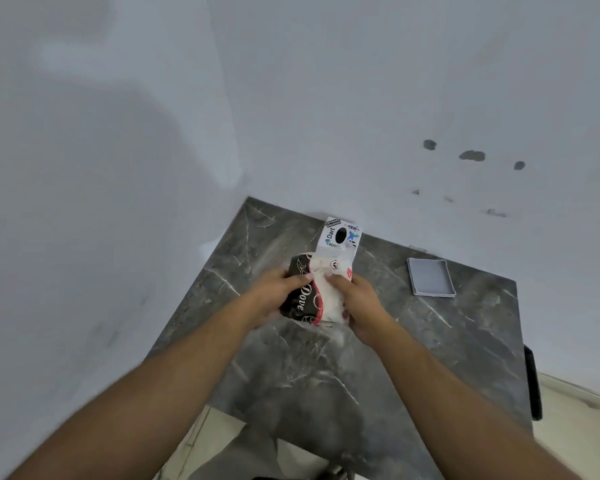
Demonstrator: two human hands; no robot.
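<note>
Both hands hold a soft packet (309, 296) just above the dark marble slab (430, 341). The packet is black with white lettering on its left half and white on its right half, with red trim. My left hand (274, 292) grips the black side, thumb on top. My right hand (357, 299) grips the white side, fingers curled round its edge. Behind the packet a white box-like object with stickers and a black oval hole (340, 235) stands against the wall.
A shallow grey tray (430, 277) lies on the slab to the right, near the wall. White walls meet in a corner at the slab's far left. The slab's front edge drops to a pale tiled floor (575, 420).
</note>
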